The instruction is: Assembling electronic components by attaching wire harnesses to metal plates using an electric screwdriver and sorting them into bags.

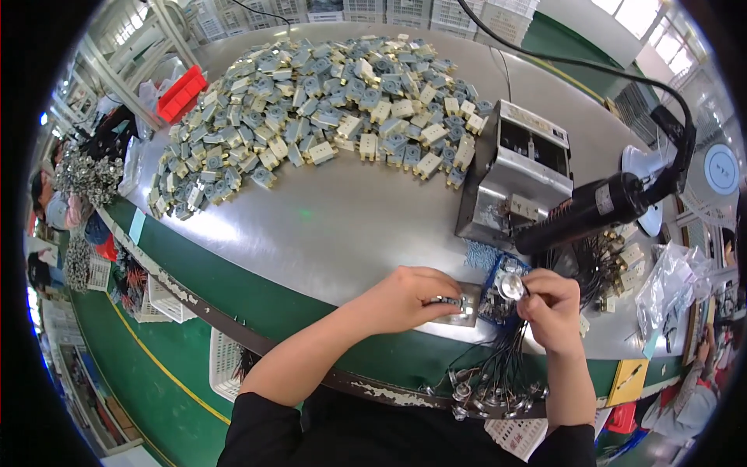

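My left hand [408, 300] is closed, with its thumb and fingers pinching a small shiny metal part [446, 301] whose shape is mostly hidden. It rests over a small metal plate [471, 310] at the table's near edge. Just to the right, my right hand [554, 311] grips a round silver metal part [510, 287] by its edge, above a blue tray [492, 305] of small pieces. Below that hand, a bundle of black wires [506, 354] with round metal ends [463, 391] hangs over the edge.
A large heap of grey and cream blocks [311, 109] covers the far table. To the right stand a metal box-shaped device [517, 167] and a black cylindrical tool [583, 212] on an arm. More wired blocks [622, 268] and a plastic bag [673, 288] lie beyond my right hand.
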A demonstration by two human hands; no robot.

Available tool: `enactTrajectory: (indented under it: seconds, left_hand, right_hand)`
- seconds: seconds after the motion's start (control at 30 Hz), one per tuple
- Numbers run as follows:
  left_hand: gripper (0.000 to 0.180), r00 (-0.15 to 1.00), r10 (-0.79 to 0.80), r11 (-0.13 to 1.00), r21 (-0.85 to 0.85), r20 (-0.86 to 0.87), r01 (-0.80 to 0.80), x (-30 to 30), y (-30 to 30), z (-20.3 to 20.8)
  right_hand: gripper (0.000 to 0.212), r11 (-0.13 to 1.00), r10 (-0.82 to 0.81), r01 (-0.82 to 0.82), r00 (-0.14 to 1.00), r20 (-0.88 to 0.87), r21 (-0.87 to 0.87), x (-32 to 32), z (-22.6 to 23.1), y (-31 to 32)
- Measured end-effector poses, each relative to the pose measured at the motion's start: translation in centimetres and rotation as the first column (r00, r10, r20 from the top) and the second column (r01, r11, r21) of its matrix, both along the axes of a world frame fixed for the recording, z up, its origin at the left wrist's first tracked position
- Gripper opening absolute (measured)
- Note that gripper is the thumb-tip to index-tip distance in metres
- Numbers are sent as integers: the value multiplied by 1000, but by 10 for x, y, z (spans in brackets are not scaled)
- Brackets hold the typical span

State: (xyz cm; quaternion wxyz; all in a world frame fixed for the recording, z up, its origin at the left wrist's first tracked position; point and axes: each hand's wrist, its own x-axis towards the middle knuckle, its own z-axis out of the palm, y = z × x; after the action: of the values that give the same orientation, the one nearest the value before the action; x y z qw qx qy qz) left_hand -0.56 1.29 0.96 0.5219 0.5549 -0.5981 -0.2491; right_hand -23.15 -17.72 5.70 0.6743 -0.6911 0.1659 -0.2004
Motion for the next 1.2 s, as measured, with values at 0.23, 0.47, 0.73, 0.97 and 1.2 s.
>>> enactTrajectory:
  seconds: [0.23, 0.47, 0.73, 0.97, 1.2]
  left_hand:
    - [22, 1000, 17, 999, 33, 25, -18, 1, -6, 4]
    - [42, 999, 8, 976, 217, 52, -19, 3, -4, 21]
    - [45, 987, 159, 978, -140, 6, -156, -5, -12, 21]
    - [38, 985, 89, 995, -58, 151, -81, 2, -9, 26]
    - [39, 929, 87, 995, -78, 359, -63, -3, -9, 16]
  right_hand:
    - [18, 979, -36, 8, 991, 133, 206, 5, 2, 6]
    - [19, 993, -70, 68, 997, -16, -93, 25, 9, 25]
    - [16, 958, -31, -11, 989, -143, -286, 32, 19, 28]
    - [24, 672, 5, -23, 1000, -27, -740, 30, 10, 29]
    - [42, 431, 52, -204, 978, -202, -879, 26, 13, 31]
